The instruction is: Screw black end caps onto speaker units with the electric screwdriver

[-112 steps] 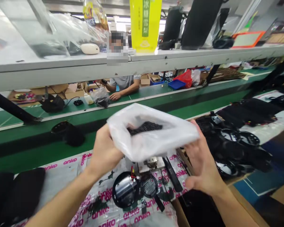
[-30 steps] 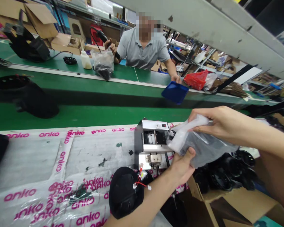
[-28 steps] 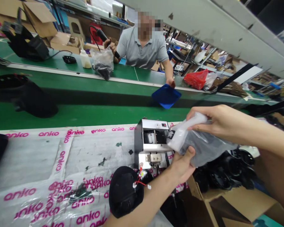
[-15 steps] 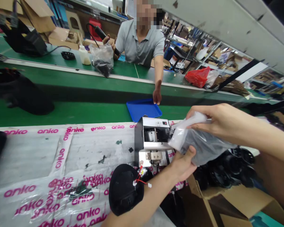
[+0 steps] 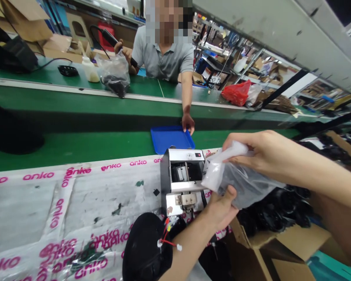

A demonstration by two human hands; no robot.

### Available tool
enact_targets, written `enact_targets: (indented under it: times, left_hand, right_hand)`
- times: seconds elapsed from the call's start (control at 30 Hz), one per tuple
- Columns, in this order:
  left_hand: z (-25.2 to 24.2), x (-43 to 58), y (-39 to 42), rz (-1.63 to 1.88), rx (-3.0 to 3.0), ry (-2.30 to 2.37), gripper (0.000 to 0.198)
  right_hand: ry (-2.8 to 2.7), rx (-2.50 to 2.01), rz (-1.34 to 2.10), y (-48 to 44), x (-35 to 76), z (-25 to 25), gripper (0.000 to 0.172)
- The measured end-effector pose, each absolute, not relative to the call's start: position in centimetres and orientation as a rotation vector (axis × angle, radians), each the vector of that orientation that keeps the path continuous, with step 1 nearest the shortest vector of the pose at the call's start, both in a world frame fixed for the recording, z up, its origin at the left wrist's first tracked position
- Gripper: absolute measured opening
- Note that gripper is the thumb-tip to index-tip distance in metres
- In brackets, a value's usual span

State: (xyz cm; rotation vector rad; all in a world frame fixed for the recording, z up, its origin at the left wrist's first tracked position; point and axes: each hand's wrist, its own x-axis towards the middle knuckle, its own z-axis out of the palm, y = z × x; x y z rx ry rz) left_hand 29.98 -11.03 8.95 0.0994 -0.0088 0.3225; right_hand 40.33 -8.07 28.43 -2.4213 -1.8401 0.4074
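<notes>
Green, flat worktop lies beyond the pinching right hand and clasping left hand. Held between them, a translucent white plastic bag runs lengthwise left to right, whiter end pointing left.

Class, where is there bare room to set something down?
Free: the wrapped bench left of the silver machine, despite dark marks; the green surface between the blue tray and the dark object leftward. Crowded: right of the machine, where left hand, right hand, plastic bag, black parts and cardboard box cluster.
</notes>
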Motion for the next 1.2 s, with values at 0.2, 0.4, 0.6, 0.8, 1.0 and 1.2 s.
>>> enact_targets:
  times: [0.2, 0.4, 0.6, 0.8, 1.0, 1.2]
  left_hand:
    - [8.8, 30.0, -11.1, 0.295, 0.117, 0.010, 0.117]
    - [8.6, 30.1, -11.0, 0.279, 0.121, 0.018, 0.120]
    - [8.8, 30.0, -10.7, 0.290, 0.137, 0.027, 0.123]
    - [8.6, 30.1, -10.8, 0.278, 0.118, -0.003, 0.116]
    - [8.8, 30.0, -10.7, 0.271, 0.107, -0.016, 0.112]
    - [9.3, 29.9, -10.6, 0.275, 0.101, -0.032, 0.111]
  right_hand:
    - [-1.801, -2.397, 0.425, -8.4, 40.4, 28.2, 0.022]
    - [-1.770, -2.383, 0.422, -8.4, 40.7, 28.1, 0.019]
    - [-1.787, -2.346, 0.391, -8.6, 40.7, 27.9, 0.016]
    - [-1.816, -2.332, 0.380, -8.3, 40.3, 27.8, 0.019]
    - [-1.790, -2.368, 0.377, -8.5, 40.3, 27.7, 0.019]
    - [-1.750, -2.367, 0.411, -8.4, 40.5, 27.3, 0.024]
